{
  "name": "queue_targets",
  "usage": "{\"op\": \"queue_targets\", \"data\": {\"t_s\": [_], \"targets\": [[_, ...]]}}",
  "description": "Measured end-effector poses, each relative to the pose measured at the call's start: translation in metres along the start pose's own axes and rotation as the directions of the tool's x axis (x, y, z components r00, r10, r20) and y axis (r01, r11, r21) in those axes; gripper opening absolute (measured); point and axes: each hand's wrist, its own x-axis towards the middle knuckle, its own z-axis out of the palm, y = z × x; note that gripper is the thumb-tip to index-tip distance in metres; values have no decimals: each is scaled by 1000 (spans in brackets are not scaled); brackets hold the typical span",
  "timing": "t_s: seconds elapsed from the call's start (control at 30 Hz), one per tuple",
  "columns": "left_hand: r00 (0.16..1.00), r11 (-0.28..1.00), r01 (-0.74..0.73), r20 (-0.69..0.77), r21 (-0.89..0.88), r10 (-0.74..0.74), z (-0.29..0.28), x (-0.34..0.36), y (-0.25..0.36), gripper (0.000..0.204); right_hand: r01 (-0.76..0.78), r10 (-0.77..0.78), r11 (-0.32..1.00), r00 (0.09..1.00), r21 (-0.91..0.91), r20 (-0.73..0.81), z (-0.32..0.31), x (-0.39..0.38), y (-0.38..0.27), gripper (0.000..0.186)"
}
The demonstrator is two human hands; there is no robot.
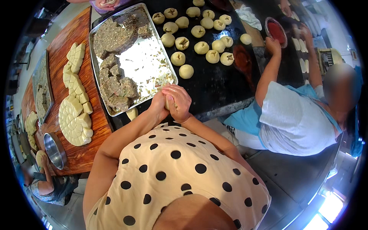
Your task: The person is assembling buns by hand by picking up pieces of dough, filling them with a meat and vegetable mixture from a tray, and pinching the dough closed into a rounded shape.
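Observation:
My left hand [158,102] and my right hand [178,100] are pressed together in front of my chest, at the near right corner of a metal tray. Both are closed around a dough ball [167,105]; only a sliver of it shows between my palms. The tray [147,57] holds a crumbly grey-brown filling [115,36], heaped along its left side, with crumbs scattered over the bare metal. A small piece of pale dough [132,113] lies just outside the near tray edge. Beyond my hands sit several round filled dough balls [186,71], some with pleated openings showing filling.
Cut dough pieces [71,119] lie on the wooden table [97,134] at left, near a steel bowl [55,151] and another filling tray [41,96]. A co-worker [299,119] at right touches a bowl of red stuff [276,32]. Others work at far left and top.

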Motion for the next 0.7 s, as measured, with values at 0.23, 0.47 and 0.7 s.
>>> {"op": "queue_targets", "data": {"t_s": [0.23, 0.47, 0.7], "targets": [[995, 910, -103, 52, 401, 90, 14, 0, 30, 50, -421, 452, 885, 880, 198, -147, -26, 54, 56, 25], [932, 932, -55, -317, 357, 176, -68, -39, 44, 36, -116, -17, 960, 885, -256, -466, -73, 176, 163, 26], [892, 954, -28, -423, 299, 159, -84, -80, 44, 33, -359, 156, 727, 917, -586, -368, -81, 191, 314, 29]]}}
